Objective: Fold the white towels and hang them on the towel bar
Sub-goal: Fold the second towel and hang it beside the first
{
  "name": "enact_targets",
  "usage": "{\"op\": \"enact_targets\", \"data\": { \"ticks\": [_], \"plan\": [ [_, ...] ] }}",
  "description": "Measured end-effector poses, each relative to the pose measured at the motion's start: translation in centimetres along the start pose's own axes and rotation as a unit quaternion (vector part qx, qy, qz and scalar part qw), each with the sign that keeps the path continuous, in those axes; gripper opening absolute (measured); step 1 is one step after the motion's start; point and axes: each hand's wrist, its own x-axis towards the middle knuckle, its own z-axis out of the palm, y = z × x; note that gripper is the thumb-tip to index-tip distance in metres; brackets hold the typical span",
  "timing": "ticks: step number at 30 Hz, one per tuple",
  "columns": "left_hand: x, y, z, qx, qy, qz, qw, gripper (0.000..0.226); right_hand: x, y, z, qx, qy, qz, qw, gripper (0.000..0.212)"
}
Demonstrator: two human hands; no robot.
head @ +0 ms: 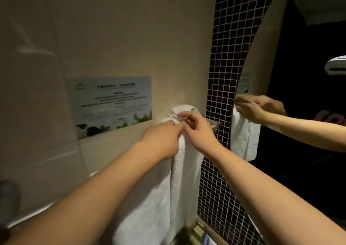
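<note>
A folded white towel (pixel 184 171) hangs over the towel bar (pixel 213 122) on the beige wall, its long end dropping straight down. A second white towel (pixel 149 203) hangs to its left, partly behind my left forearm. My left hand (pixel 162 140) grips the upper left edge of the folded towel, fingers curled into the cloth. My right hand (pixel 194 127) pinches the fold at the top, just over the bar. Most of the bar is hidden by the towels; only its right end shows.
A printed notice (pixel 112 104) is stuck to the wall left of the towels. Dark mosaic tile (pixel 226 76) borders a mirror (pixel 299 113) on the right, which reflects my arms and the towel. A metal rail (pixel 28 216) runs low on the left.
</note>
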Motion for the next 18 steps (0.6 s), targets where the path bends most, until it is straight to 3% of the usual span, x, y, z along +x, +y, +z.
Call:
{"op": "enact_targets", "data": {
  "ticks": [2,4,6,10,11,13,15,18],
  "plan": [
    [-0.2,0.2,0.1,0.013,-0.003,-0.009,1.000,0.037,0.3,-0.4,-0.3,-0.140,-0.013,-0.046,0.989,0.022],
    [-0.4,0.5,0.1,0.034,-0.016,-0.015,0.999,0.042,0.6,-0.3,-0.4,-0.298,-0.079,-0.049,0.950,0.024],
    [-0.7,0.7,0.1,0.052,-0.024,-0.024,0.998,0.045,0.7,0.1,-0.2,-0.389,-0.143,-0.039,0.909,0.036],
    [-0.9,1.1,-0.1,0.087,0.000,-0.033,0.996,0.042,0.6,0.5,0.0,-0.323,-0.153,-0.053,0.932,0.051],
    [-1.0,1.2,-0.3,0.087,0.001,-0.035,0.996,0.041,0.0,0.7,-0.1,-0.285,-0.121,-0.061,0.949,0.048],
    [-1.1,1.2,-0.4,0.081,-0.005,-0.034,0.996,0.037,-1.8,1.7,-0.5,-0.192,0.022,-0.066,0.979,0.040],
    [-1.3,1.4,-0.5,0.080,-0.016,-0.027,0.996,0.029,-4.0,2.9,-0.9,-0.116,0.148,0.013,0.982,0.043],
    [-1.9,1.7,-0.7,0.099,-0.029,-0.008,0.995,0.026,-5.8,5.4,-1.5,-0.040,0.136,0.241,0.960,0.066]
  ]
}}
